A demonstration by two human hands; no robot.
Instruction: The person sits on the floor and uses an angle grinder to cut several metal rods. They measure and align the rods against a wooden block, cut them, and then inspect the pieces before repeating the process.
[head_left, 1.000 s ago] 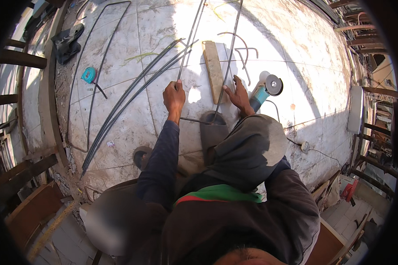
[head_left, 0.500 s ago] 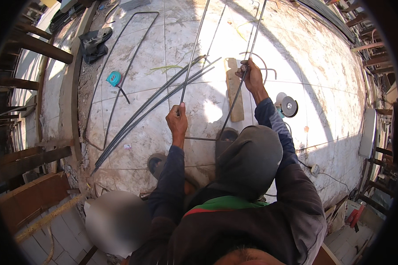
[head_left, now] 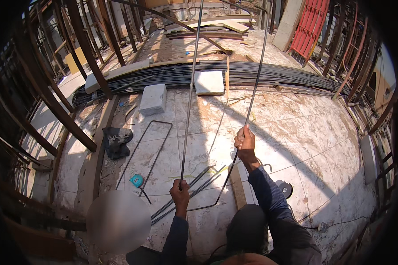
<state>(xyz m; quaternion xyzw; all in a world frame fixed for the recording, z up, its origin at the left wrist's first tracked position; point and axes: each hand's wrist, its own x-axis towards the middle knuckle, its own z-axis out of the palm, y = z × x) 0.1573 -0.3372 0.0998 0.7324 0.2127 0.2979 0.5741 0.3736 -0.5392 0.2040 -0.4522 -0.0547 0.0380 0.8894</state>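
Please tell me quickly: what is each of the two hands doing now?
Left hand: closed, holding a thin metal rod.
Right hand: closed, holding a bent metal rod.

One left hand [head_left: 180,193] and one right hand [head_left: 245,143] hold two rod lengths [head_left: 254,95], one apiece; whether these join as one bent piece cannot be told. On the floor [head_left: 314,145] toward the left edge lie one bent rod frame [head_left: 157,156], one teal tape measure [head_left: 136,180] and one crumpled black bundle [head_left: 116,142]. Two white blocks [head_left: 152,99] sit toward the far edge, near one rod pile [head_left: 269,76] too dense to count. Loose straight rods [head_left: 199,191] number at least three, wooden boards [head_left: 238,190] near the right hand one, dark discs [head_left: 286,190] one
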